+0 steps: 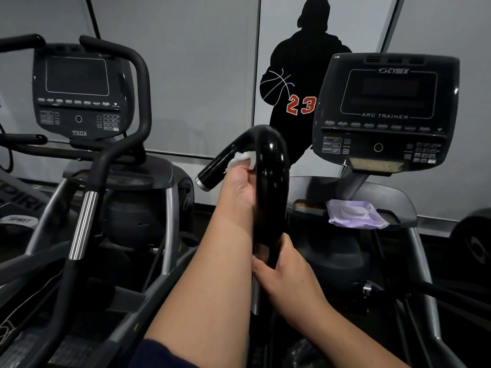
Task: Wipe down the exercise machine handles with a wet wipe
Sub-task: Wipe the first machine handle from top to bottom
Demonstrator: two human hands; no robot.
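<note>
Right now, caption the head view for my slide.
Left hand rubs a white wipe on the black handle; right hand grips it below.

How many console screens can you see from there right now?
2. One console sits upper left on the neighbouring machine, marked 750A. The other console is upper right, marked Cybex Arc Trainer, above the purple wipes pack. More may lie outside the view.

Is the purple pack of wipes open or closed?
Open. The flat purple wet-wipe pack lying on the grey machine ledge has its flap lifted, and white wipe shows in the opening.
</note>
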